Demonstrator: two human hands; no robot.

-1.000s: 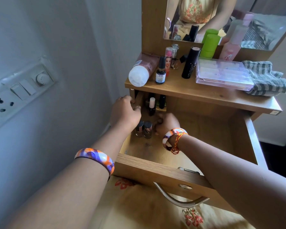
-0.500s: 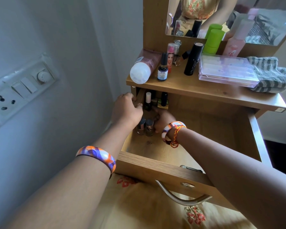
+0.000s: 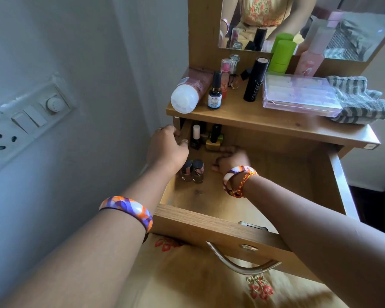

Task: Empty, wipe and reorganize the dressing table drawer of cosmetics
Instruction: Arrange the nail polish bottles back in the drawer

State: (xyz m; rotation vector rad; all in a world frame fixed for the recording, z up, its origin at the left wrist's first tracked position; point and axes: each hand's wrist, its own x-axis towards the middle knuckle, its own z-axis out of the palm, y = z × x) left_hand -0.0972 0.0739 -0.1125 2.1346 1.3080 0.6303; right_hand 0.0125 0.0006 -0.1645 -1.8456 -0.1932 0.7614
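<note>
The wooden drawer point(image 3: 209, 225) stands pulled open. At its back left corner stand a white-capped dark nail polish point(image 3: 196, 137) and a gold bottle with a black cap point(image 3: 214, 138). Two brown nail polishes point(image 3: 192, 171) stand closer to me along the left wall. My left hand point(image 3: 167, 150) curls over the drawer's left side wall, next to these bottles. My right hand point(image 3: 231, 160) lies low inside the drawer, just right of the gold bottle, fingers spread on the floor and holding nothing.
The tabletop above carries a lying white-capped tube point(image 3: 187, 94), a small dark dropper bottle point(image 3: 215, 92), a black tube point(image 3: 255, 80), a green container point(image 3: 281, 55), a clear box point(image 3: 298, 94) and a striped cloth point(image 3: 360, 101). A switch panel point(image 3: 25, 121) is on the left wall.
My right hand has drawn slightly right, away from the bottles, so the gold bottle now shows fully. My left hand stays on the drawer's side wall.
</note>
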